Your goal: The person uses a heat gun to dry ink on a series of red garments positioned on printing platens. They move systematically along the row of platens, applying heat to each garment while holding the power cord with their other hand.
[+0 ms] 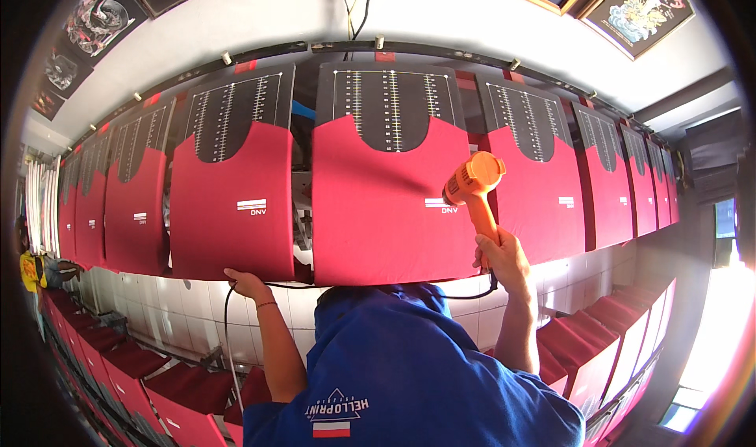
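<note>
My right hand [508,259] is wrapped round the handle of an orange heat gun [477,177]. The gun's dark nozzle points left, just over a small white print on a red shirt panel [386,226]. That panel lies on a black board [390,100] with white ruler marks, which shows through the neck cutout. At the front edge of the neighbouring red panel [220,211] on the left, my left hand [250,284] is closed on a black power cord [293,285]. The cord passes in front of my body and loops up to the gun's handle.
More boards with red panels, such as one on the right [535,191], form a long row. A second row [189,388] stands behind me. A dark rail [449,55] runs along the far side. At the far left is a person in a yellow shirt [33,270].
</note>
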`<state>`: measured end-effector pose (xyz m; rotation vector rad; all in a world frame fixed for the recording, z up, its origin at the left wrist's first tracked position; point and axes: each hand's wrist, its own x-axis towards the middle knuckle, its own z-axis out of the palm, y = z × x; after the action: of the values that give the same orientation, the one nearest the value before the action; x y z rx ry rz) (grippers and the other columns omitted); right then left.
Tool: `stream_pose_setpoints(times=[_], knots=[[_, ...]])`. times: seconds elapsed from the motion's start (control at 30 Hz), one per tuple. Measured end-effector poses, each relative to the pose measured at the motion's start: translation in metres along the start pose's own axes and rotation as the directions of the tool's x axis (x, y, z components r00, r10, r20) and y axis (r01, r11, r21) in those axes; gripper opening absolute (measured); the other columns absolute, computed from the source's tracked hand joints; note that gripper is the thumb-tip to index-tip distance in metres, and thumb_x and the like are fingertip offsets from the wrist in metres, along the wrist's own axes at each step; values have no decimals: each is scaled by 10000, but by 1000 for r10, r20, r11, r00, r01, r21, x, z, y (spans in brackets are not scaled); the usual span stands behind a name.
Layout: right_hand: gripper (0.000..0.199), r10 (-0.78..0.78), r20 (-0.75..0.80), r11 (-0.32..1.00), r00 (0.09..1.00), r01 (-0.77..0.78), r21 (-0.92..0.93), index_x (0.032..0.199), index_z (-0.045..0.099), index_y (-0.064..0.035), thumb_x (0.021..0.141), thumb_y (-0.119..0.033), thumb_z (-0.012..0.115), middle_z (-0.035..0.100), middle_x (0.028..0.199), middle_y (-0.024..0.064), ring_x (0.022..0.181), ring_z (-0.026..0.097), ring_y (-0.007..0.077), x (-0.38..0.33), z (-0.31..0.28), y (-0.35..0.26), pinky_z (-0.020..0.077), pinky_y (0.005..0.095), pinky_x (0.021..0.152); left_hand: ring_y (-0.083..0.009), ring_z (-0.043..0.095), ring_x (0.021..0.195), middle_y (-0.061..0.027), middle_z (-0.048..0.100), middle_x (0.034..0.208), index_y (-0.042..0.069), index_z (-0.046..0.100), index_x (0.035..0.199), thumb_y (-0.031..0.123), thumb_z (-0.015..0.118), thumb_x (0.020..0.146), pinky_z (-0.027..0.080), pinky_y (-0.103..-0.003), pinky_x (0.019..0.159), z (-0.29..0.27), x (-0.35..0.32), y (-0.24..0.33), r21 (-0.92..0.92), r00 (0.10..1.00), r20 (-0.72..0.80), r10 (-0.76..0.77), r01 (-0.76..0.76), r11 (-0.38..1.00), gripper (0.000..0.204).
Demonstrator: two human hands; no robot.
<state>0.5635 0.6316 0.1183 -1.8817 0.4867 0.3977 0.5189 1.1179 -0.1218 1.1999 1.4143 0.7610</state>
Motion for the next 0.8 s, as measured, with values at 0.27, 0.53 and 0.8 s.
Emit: stream_pose_setpoints(times=[0.27, 0.53, 0.8], knots=[[248, 71, -10, 991, 997, -69, 117, 954, 597, -7, 934, -254, 607, 601, 693, 44, 585, 628, 126, -1, -18, 3, 479, 248, 493, -325, 612, 1087, -222, 577, 1268, -110, 514, 1228, 494, 431, 1007, 522, -392, 913, -7, 23, -21, -32, 996, 84, 23, -20, 999, 648], [259, 47, -1, 976, 999, -46, 211, 942, 589, -3, 931, -259, 625, 601, 687, 58, 579, 626, 137, -1, -36, 13, 481, 263, 480, -323, 625, 1066, -222, 610, 1217, -141, 543, 1202, 548, 462, 982, 524, -393, 910, -6, 11, -12, 43, 994, 106, 1, -6, 999, 728], [237, 52, 41, 984, 998, -59, 169, 896, 573, -4, 948, -234, 594, 562, 630, 38, 559, 586, 119, -20, -47, 20, 469, 254, 510, -196, 613, 888, -107, 626, 1131, -20, 546, 1252, 646, 491, 933, 472, -317, 680, -35, -5, 6, 132, 949, 221, -226, 200, 971, 741]])
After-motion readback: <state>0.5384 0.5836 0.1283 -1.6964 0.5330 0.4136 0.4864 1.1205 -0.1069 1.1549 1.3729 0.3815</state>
